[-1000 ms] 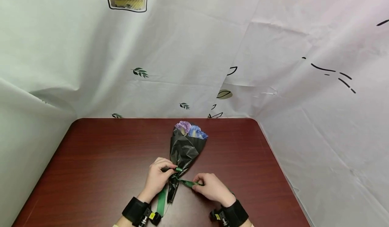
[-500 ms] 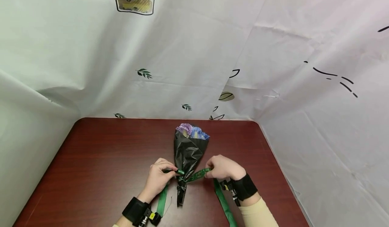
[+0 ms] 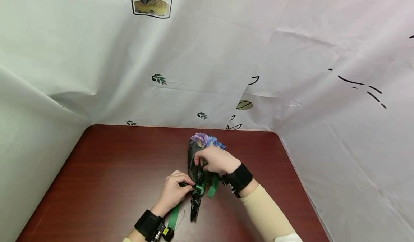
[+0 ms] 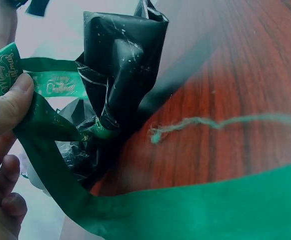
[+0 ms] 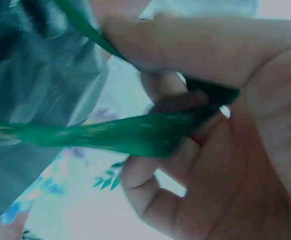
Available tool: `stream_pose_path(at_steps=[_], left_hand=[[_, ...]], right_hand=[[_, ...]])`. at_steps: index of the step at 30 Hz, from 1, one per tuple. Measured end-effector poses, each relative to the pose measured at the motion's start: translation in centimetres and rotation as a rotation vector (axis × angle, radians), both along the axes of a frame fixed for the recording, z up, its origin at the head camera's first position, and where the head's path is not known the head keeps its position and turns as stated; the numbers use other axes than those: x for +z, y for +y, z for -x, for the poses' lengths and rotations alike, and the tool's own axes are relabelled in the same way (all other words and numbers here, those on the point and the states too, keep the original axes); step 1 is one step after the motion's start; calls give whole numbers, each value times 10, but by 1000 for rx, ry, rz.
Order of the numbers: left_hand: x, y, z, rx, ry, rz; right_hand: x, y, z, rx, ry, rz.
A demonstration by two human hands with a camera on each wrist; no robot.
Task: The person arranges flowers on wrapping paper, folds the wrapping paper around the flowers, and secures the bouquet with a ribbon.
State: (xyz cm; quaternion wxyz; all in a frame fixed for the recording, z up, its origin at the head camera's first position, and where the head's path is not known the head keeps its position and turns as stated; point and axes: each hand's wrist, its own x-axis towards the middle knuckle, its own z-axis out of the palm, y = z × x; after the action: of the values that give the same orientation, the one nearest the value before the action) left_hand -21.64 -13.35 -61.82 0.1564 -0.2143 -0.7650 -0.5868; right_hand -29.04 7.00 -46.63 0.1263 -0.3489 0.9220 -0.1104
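A bouquet of purple and blue flowers (image 3: pixel 199 138) lies on the table in black wrapping (image 3: pixel 193 164), its narrow wrapped end towards me. Green ribbon (image 4: pixel 195 212) with gold lettering is tied around the narrow part. My left hand (image 3: pixel 174 191), left of the tie, pinches a folded loop of this ribbon between thumb and fingers. Over the wrapping, just below the flowers, my right hand (image 3: pixel 220 160) holds the other length of ribbon (image 5: pixel 95 134). That length passes between thumb and curled fingers in the right wrist view, and a piece hangs down beside the bouquet.
The dark red wooden table (image 3: pixel 129 155) ends at a white printed cloth (image 3: pixel 194 55) behind and at the sides. A thin frayed thread (image 4: pixel 220 121) lies on the tabletop near the bouquet's narrow end. Each wrist wears a black band (image 3: pixel 148 224) with a small camera.
My right hand has carried its ribbon from right of the tie outward, then up and left across the wrapping. The left hand keeps its pinch near the tie. The view has shifted slightly.
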Motion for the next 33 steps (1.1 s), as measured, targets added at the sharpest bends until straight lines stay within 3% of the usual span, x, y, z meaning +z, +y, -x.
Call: stream_pose_path(at_steps=[6,10,13,15,18,22,28,31,33], left_hand=[[-2,1,0,-13,31,31],[-6,2,0,-19,31,33],[-7,2,0,-17,22,29],[-7,2,0,-10,37,31],[-7,1,0,0,57,32],[-5,1,-1,-2,38,40],[-6,2,-1,-11,-7,60],[-8,3,-1,-7,8,69],[-9,3,0,-1,27,70]], right_hand=[[7,-38,17,166,21,-21],[8,-54,24,298,-81,81],[8,-57,22,313,-170,112],[7,-55,20,285,-161,72],[4,-52,17,226,-37,-40],[2,-50,18,187,229,-124],[-1,-57,24,162,495,49],[-4,-67,22,92,574,98],[-5,-74,20,27,565,103]])
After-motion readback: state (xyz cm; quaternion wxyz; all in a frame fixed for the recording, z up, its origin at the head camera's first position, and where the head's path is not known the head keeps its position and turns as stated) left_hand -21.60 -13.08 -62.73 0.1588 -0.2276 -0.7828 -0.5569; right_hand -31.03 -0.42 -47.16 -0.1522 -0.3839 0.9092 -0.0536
